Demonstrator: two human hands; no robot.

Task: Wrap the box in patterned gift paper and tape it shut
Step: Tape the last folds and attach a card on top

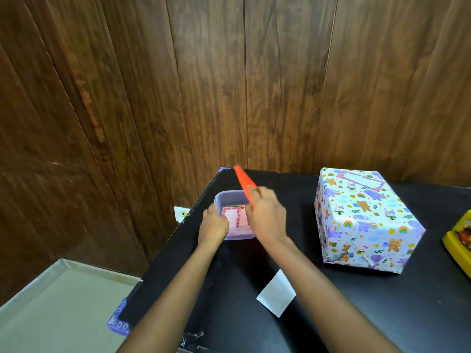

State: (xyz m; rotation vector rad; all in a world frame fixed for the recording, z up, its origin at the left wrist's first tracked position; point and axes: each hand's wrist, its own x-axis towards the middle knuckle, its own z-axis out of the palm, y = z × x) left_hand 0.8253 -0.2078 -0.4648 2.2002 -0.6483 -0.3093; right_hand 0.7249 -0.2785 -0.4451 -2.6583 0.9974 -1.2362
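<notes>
A person's left hand grips the nine o'clock rim of a clear tub near the black counter's far left corner, fingers curled over its edge. The right hand, blurred, has its fingers closed around an orange tool that points toward eleven o'clock above the tub. A pink card lies inside. The box, fully covered in patterned paper, stands at three o'clock from the tub, well apart. A white scrap lies at six o'clock.
</notes>
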